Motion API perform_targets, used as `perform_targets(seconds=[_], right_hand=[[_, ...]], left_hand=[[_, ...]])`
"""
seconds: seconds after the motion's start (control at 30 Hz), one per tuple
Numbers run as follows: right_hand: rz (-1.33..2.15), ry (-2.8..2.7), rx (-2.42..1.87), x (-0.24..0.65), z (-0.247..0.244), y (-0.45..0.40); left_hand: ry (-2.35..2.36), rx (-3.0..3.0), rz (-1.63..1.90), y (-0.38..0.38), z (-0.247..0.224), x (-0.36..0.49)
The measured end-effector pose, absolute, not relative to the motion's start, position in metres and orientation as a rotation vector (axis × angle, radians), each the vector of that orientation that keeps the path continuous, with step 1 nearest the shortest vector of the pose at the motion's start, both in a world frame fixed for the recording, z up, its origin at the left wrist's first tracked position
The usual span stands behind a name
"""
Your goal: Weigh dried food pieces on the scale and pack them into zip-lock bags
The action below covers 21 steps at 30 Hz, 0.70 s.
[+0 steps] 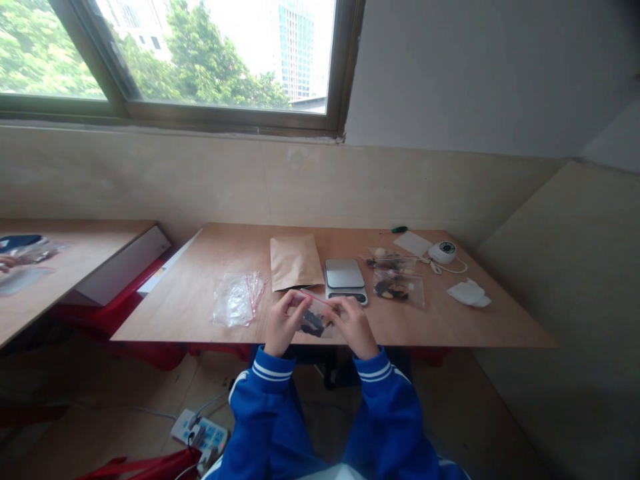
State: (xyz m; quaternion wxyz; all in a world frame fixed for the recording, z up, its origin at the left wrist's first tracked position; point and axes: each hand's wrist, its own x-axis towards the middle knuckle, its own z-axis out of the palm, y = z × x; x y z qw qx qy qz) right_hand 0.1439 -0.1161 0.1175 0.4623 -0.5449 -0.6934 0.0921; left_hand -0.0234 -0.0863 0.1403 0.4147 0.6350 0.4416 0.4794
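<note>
Between my hands is a clear zip bag [314, 323] with a red strip along its top and dark pieces inside. My left hand [284, 323] pinches the strip's left end, and my right hand [353, 325] pinches its right end. Just beyond them on the table [190, 316] stands a small silver scale [345, 274]. A brown paper pouch [296, 262] lies to the left of the scale. Further left are several flat clear bags [234, 299] with red strips. Filled clear bags [396, 289] holding dark and pale pieces rest right of the scale.
A white dome camera [443, 251] with its cable, a crumpled white tissue [469, 293], a white sheet [413, 243] and a green-handled tool [399, 229] are at the right. Another person's hand [7, 263] shows at far left. A power strip [200, 432] lies on the floor.
</note>
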Motion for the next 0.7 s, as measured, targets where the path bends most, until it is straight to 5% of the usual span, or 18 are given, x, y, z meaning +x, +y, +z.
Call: perform_targets(seconds=[0.7], right_hand=[[0.225, -1.586, -1.266, 0.161, 0.151, -0.135]], left_hand=[[1.006, 1.400, 1.272, -0.085, 0.128, -0.035]])
